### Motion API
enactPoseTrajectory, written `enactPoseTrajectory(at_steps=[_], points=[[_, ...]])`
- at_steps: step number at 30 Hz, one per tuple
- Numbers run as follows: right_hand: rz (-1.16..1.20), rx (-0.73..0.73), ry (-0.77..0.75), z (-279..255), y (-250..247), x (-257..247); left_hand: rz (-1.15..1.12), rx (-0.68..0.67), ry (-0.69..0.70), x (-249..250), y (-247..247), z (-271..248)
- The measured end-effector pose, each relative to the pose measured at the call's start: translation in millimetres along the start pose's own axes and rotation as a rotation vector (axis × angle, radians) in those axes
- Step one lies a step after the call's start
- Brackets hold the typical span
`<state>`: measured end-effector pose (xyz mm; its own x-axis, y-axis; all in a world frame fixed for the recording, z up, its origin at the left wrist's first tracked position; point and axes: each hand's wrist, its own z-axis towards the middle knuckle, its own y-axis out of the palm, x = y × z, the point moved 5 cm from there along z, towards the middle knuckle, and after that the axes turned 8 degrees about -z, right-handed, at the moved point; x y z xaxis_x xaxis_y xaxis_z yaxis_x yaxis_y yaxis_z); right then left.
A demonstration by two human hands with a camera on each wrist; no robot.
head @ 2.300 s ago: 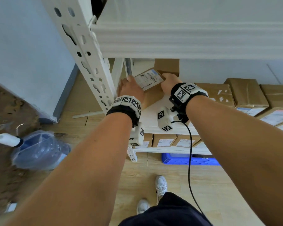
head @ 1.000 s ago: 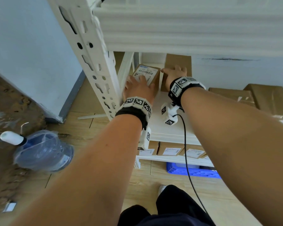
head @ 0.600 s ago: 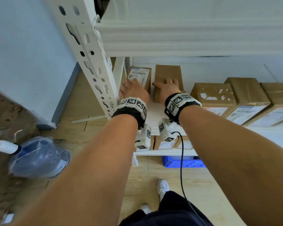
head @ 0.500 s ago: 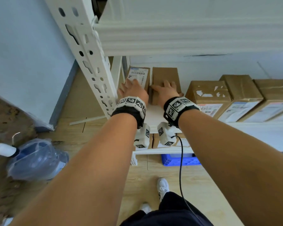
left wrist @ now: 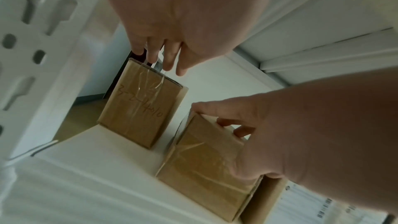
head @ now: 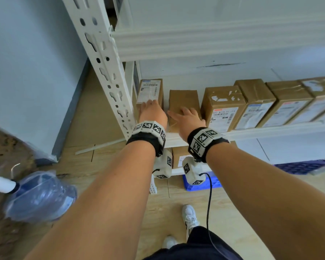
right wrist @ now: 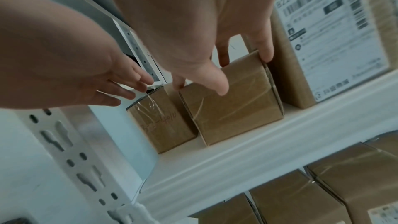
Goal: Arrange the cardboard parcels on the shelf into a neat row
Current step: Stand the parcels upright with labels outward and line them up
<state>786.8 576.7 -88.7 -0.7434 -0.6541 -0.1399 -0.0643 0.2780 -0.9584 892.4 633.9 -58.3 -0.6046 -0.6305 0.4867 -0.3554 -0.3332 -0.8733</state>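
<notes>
Two small cardboard parcels stand at the left end of the white shelf [head: 270, 129]. The leftmost parcel [head: 149, 91] [left wrist: 137, 108] [right wrist: 163, 122] has a white label on top and sits beside the upright post. My left hand [head: 148, 104] [left wrist: 159, 62] touches its top front edge with straight fingers. My right hand [head: 184, 113] [right wrist: 226, 67] grips the plain parcel [head: 183, 100] [right wrist: 232, 105] [left wrist: 206, 168] from above, thumb at its left edge and fingers over its top and right edge. A narrow gap separates the two parcels.
Several taller labelled parcels [head: 223, 106] stand side by side to the right, the nearest almost touching the plain one. A perforated white post [head: 105, 72] borders the left. Below are more parcels [head: 178, 156], a blue crate [head: 201, 182] and a water bottle [head: 38, 196] on the floor.
The labelled parcel, earlier held tilted between both hands, now stands straight at the shelf's left end. My right hand has shifted onto the plain parcel. Over the last half second the hands barely moved.
</notes>
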Motion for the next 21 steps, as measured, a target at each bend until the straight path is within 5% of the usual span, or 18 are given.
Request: enactPoseTrajectory(at_steps=[4,8,15,21], points=[[0.062,0.11,0.015,-20.8,0.3,5.0,-0.077,0.072,0.057,1.2,0.5,-22.2],[0.258,0.221,0.174,-28.2,-5.1,21.5,-0.15,0.007,0.068,3.4,5.7,-28.3],[0.361,0.04,0.307,-26.4,7.5,35.7,-0.069,-0.288,-0.083,10.4,36.2,-29.0],[0.419,0.001,0.36,-29.0,3.4,44.7,-0.224,-0.206,-0.12,4.5,33.9,-23.5]])
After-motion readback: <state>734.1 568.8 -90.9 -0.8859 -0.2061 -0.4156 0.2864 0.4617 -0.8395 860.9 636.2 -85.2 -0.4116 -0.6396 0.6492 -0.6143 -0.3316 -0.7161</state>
